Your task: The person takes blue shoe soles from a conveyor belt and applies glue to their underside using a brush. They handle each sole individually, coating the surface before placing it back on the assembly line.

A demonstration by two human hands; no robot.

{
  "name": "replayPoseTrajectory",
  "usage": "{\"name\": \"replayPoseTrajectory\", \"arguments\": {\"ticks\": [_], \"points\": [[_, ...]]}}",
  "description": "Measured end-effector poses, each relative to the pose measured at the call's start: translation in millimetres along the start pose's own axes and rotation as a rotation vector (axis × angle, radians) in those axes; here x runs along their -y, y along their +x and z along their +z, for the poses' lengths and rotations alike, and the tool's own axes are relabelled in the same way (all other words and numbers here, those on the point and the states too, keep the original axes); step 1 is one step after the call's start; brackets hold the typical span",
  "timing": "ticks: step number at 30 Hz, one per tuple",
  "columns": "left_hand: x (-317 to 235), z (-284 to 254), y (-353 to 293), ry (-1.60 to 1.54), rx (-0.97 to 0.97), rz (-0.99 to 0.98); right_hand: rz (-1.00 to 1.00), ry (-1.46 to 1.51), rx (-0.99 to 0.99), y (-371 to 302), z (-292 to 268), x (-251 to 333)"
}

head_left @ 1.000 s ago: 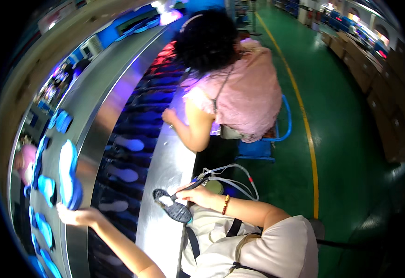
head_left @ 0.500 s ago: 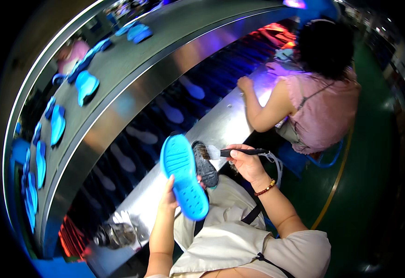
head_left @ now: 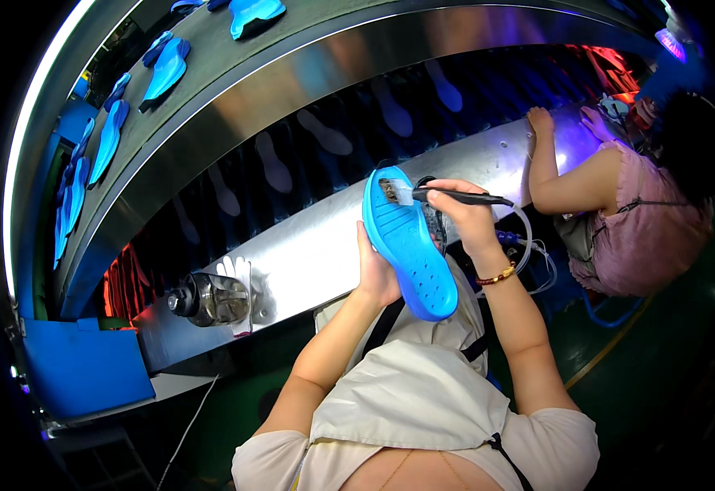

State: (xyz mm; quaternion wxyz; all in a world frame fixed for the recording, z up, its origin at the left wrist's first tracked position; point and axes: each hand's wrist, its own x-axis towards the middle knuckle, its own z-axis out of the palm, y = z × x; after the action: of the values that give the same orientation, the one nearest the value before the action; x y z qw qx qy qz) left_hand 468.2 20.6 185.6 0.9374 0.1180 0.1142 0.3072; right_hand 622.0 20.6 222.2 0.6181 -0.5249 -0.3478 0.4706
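Observation:
My left hand (head_left: 377, 272) grips a bright blue shoe sole (head_left: 424, 266) by its edge, tilted with the ridged end away from me and the holed end toward my lap. Behind the sole, a dark grey speckled sole piece (head_left: 434, 225) shows only in part; I cannot tell whether the same hand holds it. My right hand (head_left: 472, 219) is closed around the black handle of a brush (head_left: 460, 195) with a thin pale tube at its rear. The brown bristles touch the sole's inner face near its far end.
A metal bench (head_left: 300, 262) carries a dark bottle (head_left: 210, 299) and a white glove (head_left: 239, 274). Beyond it runs a slot with pale sole shapes (head_left: 325, 132). Above, a conveyor (head_left: 218, 69) bears several blue soles. A co-worker in pink (head_left: 660, 213) sits at right.
The brush has gone from the dark sole piece to the blue sole. My view has shifted, so the bottle and blue box show more fully and the co-worker sits farther right.

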Motion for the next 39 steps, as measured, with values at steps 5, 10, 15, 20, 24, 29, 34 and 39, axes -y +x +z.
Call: {"name": "replayPoseTrajectory", "arguments": {"ticks": [5, 10, 15, 20, 24, 29, 34, 39], "points": [[2.2, -11.0, 7.1, 0.107, -0.416, 0.163, -0.384, -0.479, 0.13, -20.9, 31.9, 1.8], [-30.6, -24.7, -9.4, 0.167, -0.425, 0.194, -0.276, -0.597, 0.524, -53.9, 10.9, 11.8], [-32.9, -0.5, -15.2, 0.097, -0.311, 0.103, -0.071, -0.473, 0.641, -40.6, -3.5, 45.4], [-19.4, 13.3, -9.4, -0.007, 0.002, 0.022, 0.017, -0.239, 0.361, -20.1, 13.5, 53.2], [-28.9, 29.9, -5.5, 0.027, -0.381, 0.197, -0.229, -0.23, 0.696, -24.5, 6.7, 54.4], [-30.3, 30.2, -6.2, 0.157, -0.298, 0.135, 0.009, -0.113, 0.469, -16.2, 1.5, 51.0], [-41.4, 36.1, -0.6, 0.19, -0.245, 0.224, -0.282, -0.197, 0.803, -22.2, -3.6, 60.1], [-47.2, 41.5, 4.6, 0.201, -0.27, 0.383, -0.213, -0.265, 0.657, -20.9, -7.1, 54.1]]}}
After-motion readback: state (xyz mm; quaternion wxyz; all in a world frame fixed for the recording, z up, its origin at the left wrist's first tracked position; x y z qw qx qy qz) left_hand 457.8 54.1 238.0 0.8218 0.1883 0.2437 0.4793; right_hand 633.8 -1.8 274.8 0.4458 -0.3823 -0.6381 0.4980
